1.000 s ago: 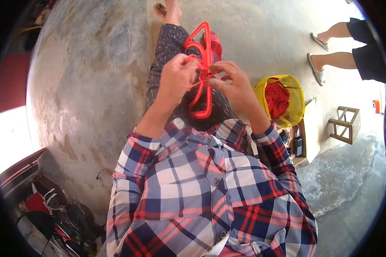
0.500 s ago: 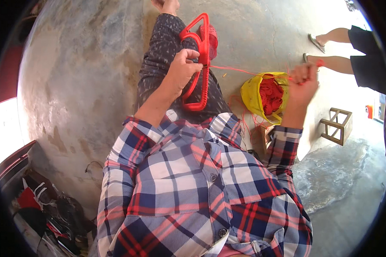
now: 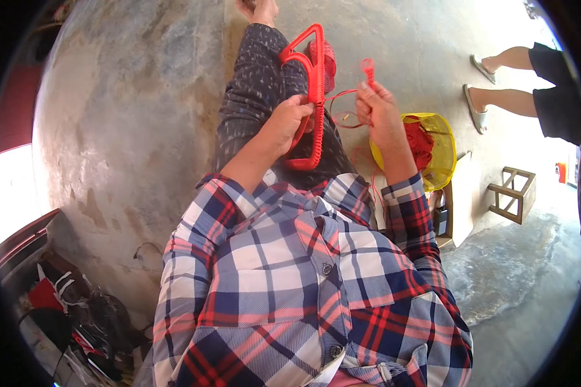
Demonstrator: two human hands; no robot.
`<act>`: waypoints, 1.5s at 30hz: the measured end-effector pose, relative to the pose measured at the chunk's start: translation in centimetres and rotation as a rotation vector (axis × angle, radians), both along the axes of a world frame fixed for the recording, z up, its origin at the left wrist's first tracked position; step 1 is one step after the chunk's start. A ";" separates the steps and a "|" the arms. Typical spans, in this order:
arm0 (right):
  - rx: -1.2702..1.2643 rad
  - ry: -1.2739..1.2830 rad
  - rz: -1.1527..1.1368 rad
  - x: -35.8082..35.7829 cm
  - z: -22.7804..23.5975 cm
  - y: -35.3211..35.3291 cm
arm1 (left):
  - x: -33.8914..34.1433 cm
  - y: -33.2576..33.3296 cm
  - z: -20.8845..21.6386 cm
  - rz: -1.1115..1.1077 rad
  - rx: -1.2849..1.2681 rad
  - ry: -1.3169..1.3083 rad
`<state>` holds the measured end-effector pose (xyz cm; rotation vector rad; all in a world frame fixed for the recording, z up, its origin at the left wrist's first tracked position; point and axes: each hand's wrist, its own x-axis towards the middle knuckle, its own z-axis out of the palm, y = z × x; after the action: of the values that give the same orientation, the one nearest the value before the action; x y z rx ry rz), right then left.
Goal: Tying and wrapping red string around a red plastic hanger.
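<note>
two dark-trousered legs point(image 3: 255, 80) lie under the red frame point(image 3: 316, 80), which runs near their right edge. the left hand point(image 3: 288, 126) stays closed on its long bar, near the middle. the right hand point(image 3: 379, 111), curled around a small red piece point(image 3: 370, 76), has come back nearer the frame; the red cord point(image 3: 343, 93) between them, taut earlier, loops slack.

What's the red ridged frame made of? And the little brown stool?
The red ridged frame: probably glossy plastic, going by its bright, even colour and shine. The little brown stool: maybe dull wood, from its plain squared bars.
</note>
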<state>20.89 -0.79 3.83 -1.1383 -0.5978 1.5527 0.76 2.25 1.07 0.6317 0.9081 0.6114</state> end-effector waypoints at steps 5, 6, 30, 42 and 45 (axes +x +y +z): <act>-0.022 -0.128 -0.032 2.0 1.4 -2.0 | 0.2 0.4 -0.3 0.052 -0.113 -0.074; -0.035 -0.144 -0.033 1.9 1.4 -2.9 | 0.0 0.4 -0.5 0.057 -0.116 -0.075; 0.129 0.345 0.312 -3.4 1.9 -5.6 | 1.3 -2.6 8.5 -0.231 0.343 -0.020; 0.074 0.360 0.129 1.0 -0.5 -4.0 | -12.1 7.1 9.8 0.376 0.539 -0.250; -0.065 -0.141 0.118 0.4 -1.8 -1.9 | -7.5 3.3 7.0 -0.058 0.960 0.483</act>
<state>21.34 -2.74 2.05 -1.2897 -0.7243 1.6106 -6.77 5.51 8.04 1.7158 1.0090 0.8566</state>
